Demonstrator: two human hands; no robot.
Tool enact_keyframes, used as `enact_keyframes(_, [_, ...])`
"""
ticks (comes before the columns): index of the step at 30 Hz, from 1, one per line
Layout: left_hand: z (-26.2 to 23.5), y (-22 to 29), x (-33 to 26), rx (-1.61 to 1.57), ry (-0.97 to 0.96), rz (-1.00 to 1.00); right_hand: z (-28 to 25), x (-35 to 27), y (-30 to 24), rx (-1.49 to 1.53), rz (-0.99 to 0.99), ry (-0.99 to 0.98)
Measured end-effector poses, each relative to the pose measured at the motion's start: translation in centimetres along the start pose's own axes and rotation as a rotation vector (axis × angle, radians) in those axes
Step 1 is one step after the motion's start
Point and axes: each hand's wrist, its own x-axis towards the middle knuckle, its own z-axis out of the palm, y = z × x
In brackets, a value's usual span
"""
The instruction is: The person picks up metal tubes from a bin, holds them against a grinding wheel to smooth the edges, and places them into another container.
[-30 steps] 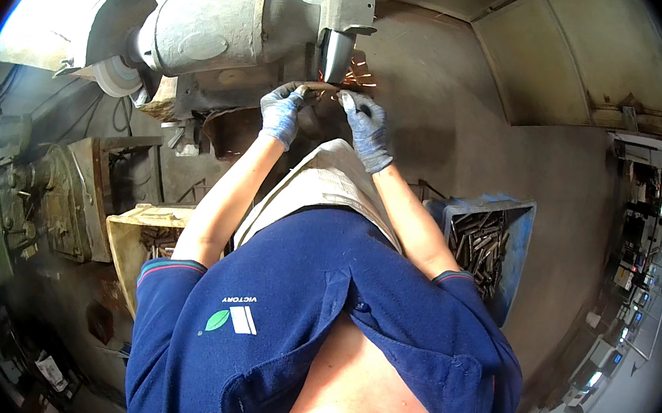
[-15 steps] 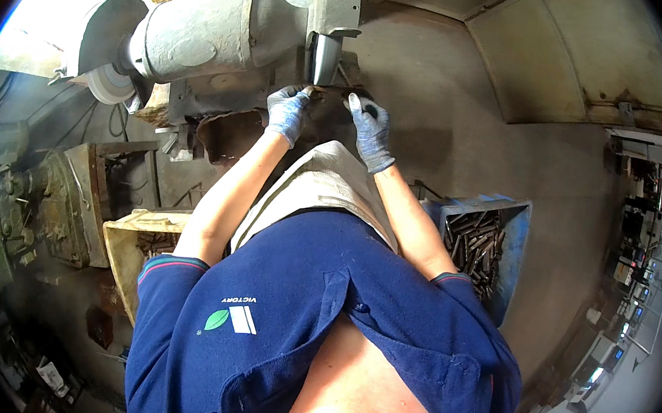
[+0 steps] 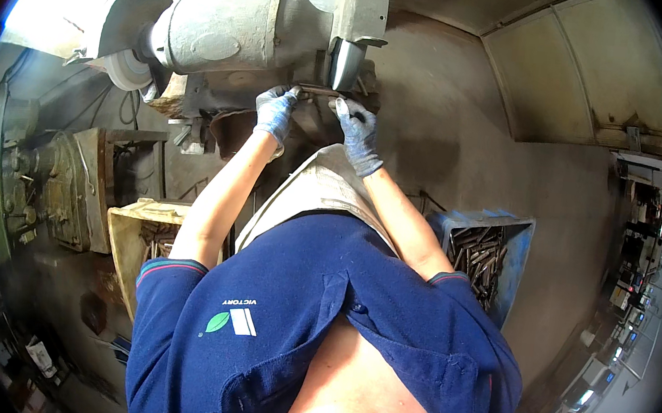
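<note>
A bench grinder [image 3: 228,31] stands in front of me, its right-hand wheel [image 3: 348,66] showing below the guard. A short, dark metal bar [image 3: 320,91] lies crosswise just under that wheel; whether it touches the wheel I cannot tell. My left hand [image 3: 275,113], in a blue-grey glove, pinches the bar's left end. At the other end my right hand [image 3: 360,136], gloved alike, is closed with thumb and forefinger on the bar. The palms and curled fingers are partly hidden.
A blue crate [image 3: 519,256] of dark metal pieces stands right of me, a cream crate [image 3: 124,246] with similar pieces at left. The grinder's left wheel [image 3: 127,69] is uncovered in front. Further left is a greenish machine [image 3: 54,188]. A light apron [image 3: 325,186] covers my lap.
Both hands have shifted left relative to the right-hand wheel, and more of the bar shows between them. The whole view has also moved slightly, so the grinder appears further right.
</note>
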Motion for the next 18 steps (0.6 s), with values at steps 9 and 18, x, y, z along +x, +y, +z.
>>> enact_keyframes(9, [-1.0,2.9,-5.7,-0.043,-0.150,0.056,-2.5,-2.3,-0.8,-0.360,-0.433,-0.206])
enact_keyframes(18, [-0.5,7.1,-11.7,0.098,-0.261,0.269,-2.7,-6.0,-8.2,-0.486,-0.727,-0.233])
